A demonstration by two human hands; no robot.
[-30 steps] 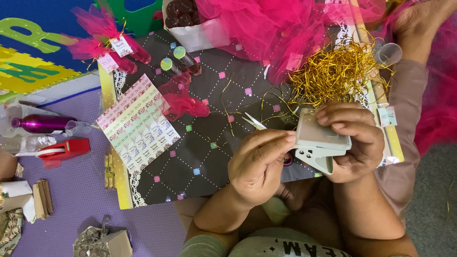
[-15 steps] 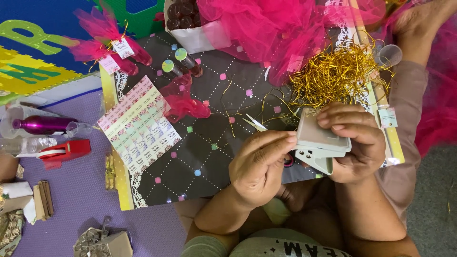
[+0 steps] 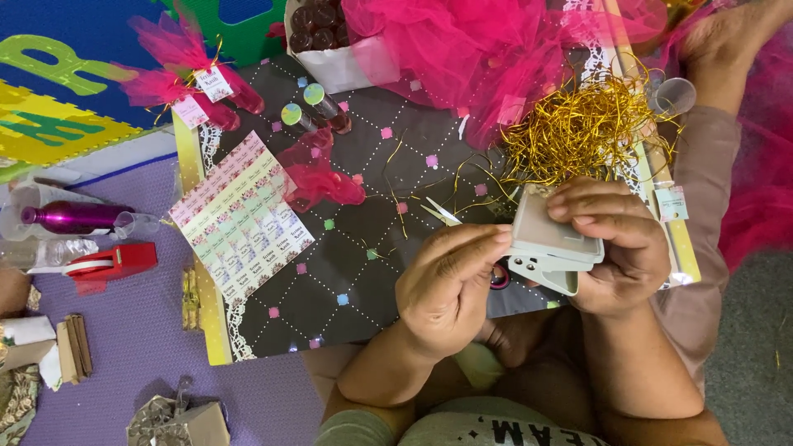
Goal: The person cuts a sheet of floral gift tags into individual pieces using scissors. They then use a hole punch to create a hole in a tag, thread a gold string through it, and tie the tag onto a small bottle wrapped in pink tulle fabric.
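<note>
Right hand clamped around a grey paper punch, held above the dark dotted board. Left hand pinched at the punch's slot, fingertips together. Beyond: gold shred, sheet of labels, pink tulle.

scissors mostly hidden behind left hand, pink tulle cut off at top edge

Smooth matt grey plastic hole punch, glossy metallic gold shred, sheer pink tulle netting, matt dark patterned paper sheet with lace-like paper edging, shiny purple metallic bottle, glossy red plastic tape dispenser, printed paper label sheet
</note>
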